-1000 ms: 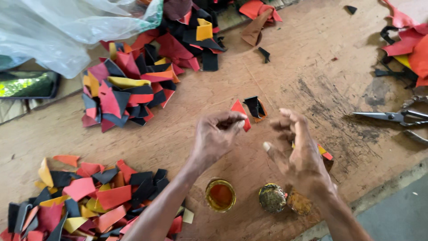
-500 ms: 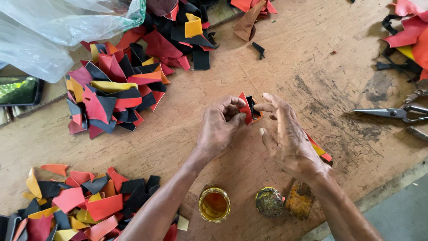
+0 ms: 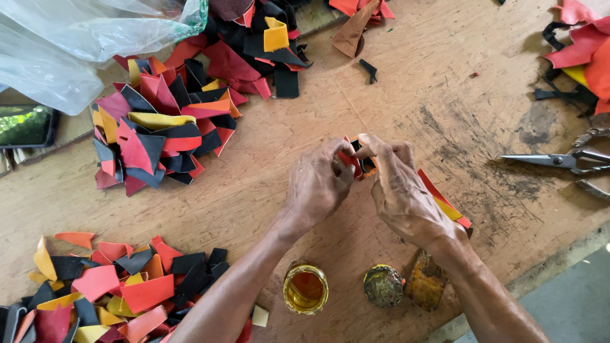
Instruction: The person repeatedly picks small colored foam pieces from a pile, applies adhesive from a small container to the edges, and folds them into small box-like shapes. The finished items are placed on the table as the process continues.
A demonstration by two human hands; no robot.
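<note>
My left hand point(image 3: 318, 184) and my right hand point(image 3: 400, 190) meet over the middle of a wooden table point(image 3: 267, 190), fingertips pinched together on a small red and black folded piece point(image 3: 353, 160). Most of that piece is hidden by my fingers. A red and yellow strip point(image 3: 445, 203) lies on the table under my right wrist. Just below my arms stand a small open jar of amber liquid point(image 3: 305, 289) and its stained lid point(image 3: 383, 286).
A pile of folded red, black and yellow pieces point(image 3: 159, 133) lies at the upper left, loose flat scraps point(image 3: 114, 286) at the lower left. Scissors point(image 3: 559, 160) rest at the right. A clear plastic bag point(image 3: 82, 38) and a phone point(image 3: 25, 126) sit far left.
My hands have come together from apart. The left hand carried the small piece toward the right hand, and both now pinch it.
</note>
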